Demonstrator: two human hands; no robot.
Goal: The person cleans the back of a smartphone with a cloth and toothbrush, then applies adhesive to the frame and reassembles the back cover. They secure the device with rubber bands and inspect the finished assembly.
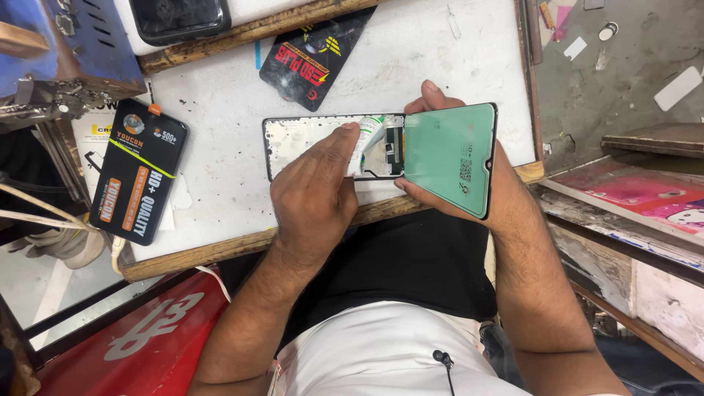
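My left hand [312,191] has its grip closed around a small white glue tube with a green band [370,136], the nozzle end down against the phone frame [308,143] that lies flat on the white bench [220,103]. My right hand [440,198] is grasping the replacement screen panel [449,158], green backing toward me, thumb over its top edge and fingers under its lower edge, tilted up from the right end of the frame, where it hides that end. The frame sits near the front wooden edge of the bench, its left part bare and pale, with dark parts showing beside the tube.

I judge I am at the gluing step: laying adhesive along the frame while keeping the panel lifted clear. The next move calls for a steady, thin line along the rim without smearing the inner parts, and for keeping the panel from dropping early.

A black boxed screen package [139,172] lies well to the left, and a black pouch with red print [312,55] lies beyond the frame.
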